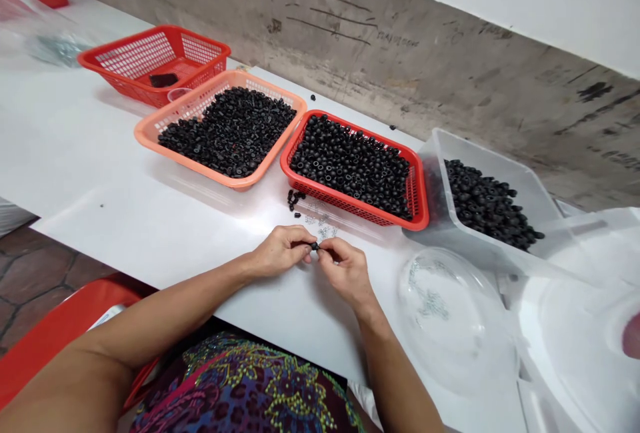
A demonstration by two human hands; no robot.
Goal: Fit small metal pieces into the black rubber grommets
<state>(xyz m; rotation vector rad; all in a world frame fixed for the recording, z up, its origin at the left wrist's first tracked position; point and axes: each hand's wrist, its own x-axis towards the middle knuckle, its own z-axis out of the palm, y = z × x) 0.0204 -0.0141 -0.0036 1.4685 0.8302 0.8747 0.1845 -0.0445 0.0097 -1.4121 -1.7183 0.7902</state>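
A small black grommet [315, 246] is pinched firmly between the fingertips of both hands, over a white table [150, 173]. The left hand [279, 251] and right hand [346, 272] close on it from either side. Just beyond them lie tiny silvery metal pieces [323, 225] and a few loose grommets [295, 199], beside a red plastic basket [345, 206] heaped with more. To the right, a clear plastic dish [450, 313] holds similar metal bits.
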